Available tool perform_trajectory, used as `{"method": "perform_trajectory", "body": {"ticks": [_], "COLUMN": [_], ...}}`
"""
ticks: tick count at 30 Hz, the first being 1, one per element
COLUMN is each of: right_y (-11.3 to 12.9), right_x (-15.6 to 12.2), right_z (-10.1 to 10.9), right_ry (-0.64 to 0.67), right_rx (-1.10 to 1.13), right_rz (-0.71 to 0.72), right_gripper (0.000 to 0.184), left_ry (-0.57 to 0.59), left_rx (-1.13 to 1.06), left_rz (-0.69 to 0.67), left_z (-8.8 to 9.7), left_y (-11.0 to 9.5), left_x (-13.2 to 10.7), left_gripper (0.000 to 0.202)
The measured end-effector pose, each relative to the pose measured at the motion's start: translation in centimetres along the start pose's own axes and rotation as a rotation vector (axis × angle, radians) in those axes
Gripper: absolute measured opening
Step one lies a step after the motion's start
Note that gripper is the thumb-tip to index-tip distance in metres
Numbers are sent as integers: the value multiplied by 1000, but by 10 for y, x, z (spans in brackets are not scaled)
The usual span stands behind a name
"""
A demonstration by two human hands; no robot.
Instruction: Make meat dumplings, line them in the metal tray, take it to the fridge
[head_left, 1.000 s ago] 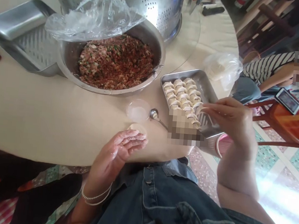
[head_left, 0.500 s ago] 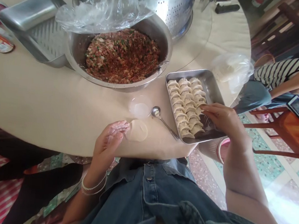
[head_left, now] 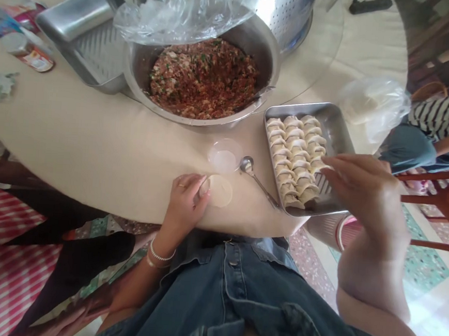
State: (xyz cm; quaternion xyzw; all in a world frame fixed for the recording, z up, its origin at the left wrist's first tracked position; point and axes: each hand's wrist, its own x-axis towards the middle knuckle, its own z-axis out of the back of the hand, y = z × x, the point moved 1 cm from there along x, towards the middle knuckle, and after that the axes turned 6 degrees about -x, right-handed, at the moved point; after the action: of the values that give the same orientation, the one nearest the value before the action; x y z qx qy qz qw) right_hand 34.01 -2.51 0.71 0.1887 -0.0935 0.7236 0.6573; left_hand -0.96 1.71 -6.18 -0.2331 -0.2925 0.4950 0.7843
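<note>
On the table's near edge lies a round dumpling wrapper (head_left: 221,191). The thumb and fingers of my left hand (head_left: 188,199) close on its left edge. My right hand (head_left: 363,186) is over the metal tray (head_left: 338,128), with thumb and forefinger slightly apart at the end of the right-hand row of folded dumplings (head_left: 296,142). Nothing shows between those fingertips, though the hand is a little blurred. A spoon (head_left: 260,184) leans its handle by the tray's near left corner. Beside its bowl sits a small clear dish (head_left: 224,156) of pale liquid.
Behind the wrapper stands a big steel bowl (head_left: 128,77) of meat filling (head_left: 204,78), partly covered by plastic film (head_left: 182,17). A colander (head_left: 291,13), an empty metal tray (head_left: 81,14) and a jar (head_left: 36,59) surround it. A plastic bag (head_left: 373,104) lies near a seated person (head_left: 426,122).
The right hand has loosened from the dumpling in the tray and its wrist has risen. My left fingers have closed on the wrapper's edge. The view has shifted left.
</note>
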Motion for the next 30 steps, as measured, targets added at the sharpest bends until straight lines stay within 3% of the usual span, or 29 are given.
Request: {"method": "perform_trajectory", "body": {"ticks": [2, 5, 8, 11, 13, 19, 30], "right_y": [43, 105, 138, 147, 148, 150, 154], "right_x": [0, 0, 2, 3, 2, 1, 0], "right_z": [5, -16, -55, -86, -95, -96, -96], "right_ry": [-47, 183, 194, 194, 214, 249, 169], "right_rx": [190, 466, 494, 448, 409, 355, 326], "right_rz": [142, 350, 244, 147, 111, 58, 50], "right_gripper": [30, 26, 23, 28, 34, 33, 25], "left_ry": [5, -20, -49, -57, -70, -89, -84], "left_rx": [34, 57, 57, 61, 80, 117, 136], "left_rz": [-12, 18, 37, 45, 61, 99, 114], "left_z": [-4, -8, -8, -8, -9, -7, -8], "left_y": [2, 1, -1, -3, -3, -3, -5], "left_x": [1, 4, 6, 6, 4, -2, 5], "left_gripper": [30, 25, 18, 15, 17, 19, 16]}}
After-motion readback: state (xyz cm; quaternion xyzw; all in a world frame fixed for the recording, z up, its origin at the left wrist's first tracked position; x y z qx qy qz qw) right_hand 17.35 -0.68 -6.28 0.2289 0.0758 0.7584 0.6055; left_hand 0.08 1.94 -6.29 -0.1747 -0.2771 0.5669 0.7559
